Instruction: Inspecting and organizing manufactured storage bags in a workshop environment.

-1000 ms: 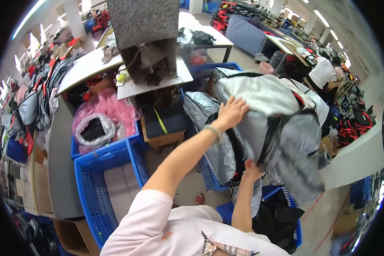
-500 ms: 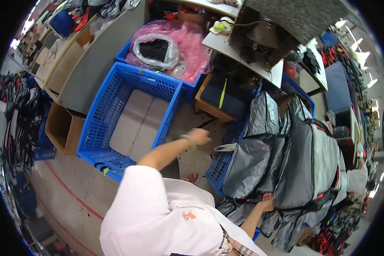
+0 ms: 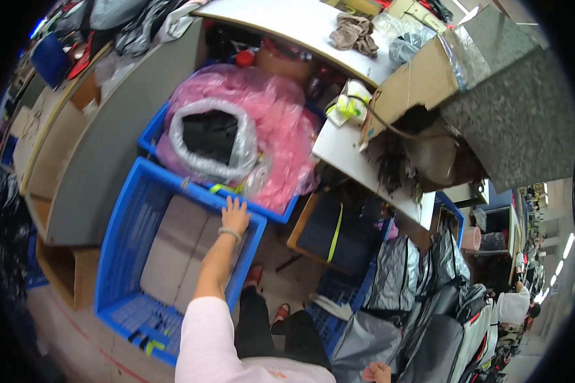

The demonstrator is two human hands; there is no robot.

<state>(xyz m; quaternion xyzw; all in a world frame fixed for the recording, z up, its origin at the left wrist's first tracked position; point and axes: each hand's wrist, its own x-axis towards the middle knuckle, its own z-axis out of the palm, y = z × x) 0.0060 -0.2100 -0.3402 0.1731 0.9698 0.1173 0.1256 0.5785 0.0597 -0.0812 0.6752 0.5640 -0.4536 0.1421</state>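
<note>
My left hand [image 3: 235, 217] reaches over the inner rim of a blue plastic crate [image 3: 118, 239], fingers stretched out and spread, at the rim's top edge; whether it presses on the rim I cannot tell. Inside the crate lie flat grey padded panels [image 3: 172, 246], side by side. At the lower edge my right hand [image 3: 377, 372] is partly in view beside a pile of silver-grey bags [image 3: 370, 338]. Its fingers are loosely bent, and nothing shows in them.
Behind the crate, another blue crate holds pink plastic sheeting [image 3: 278, 115] and a clear bag [image 3: 246, 137] of black material. A dark padded stool [image 3: 326, 226] with a yellow-green strap stands right of it. A grey partition [image 3: 118, 140] rises left, above a cardboard box [image 3: 86, 274].
My view has shifted forward. My left hand has moved from the gap beside the crate to the crate's rim, its fingers now spread. My right hand has come away from the larger bags' lower edge.
</note>
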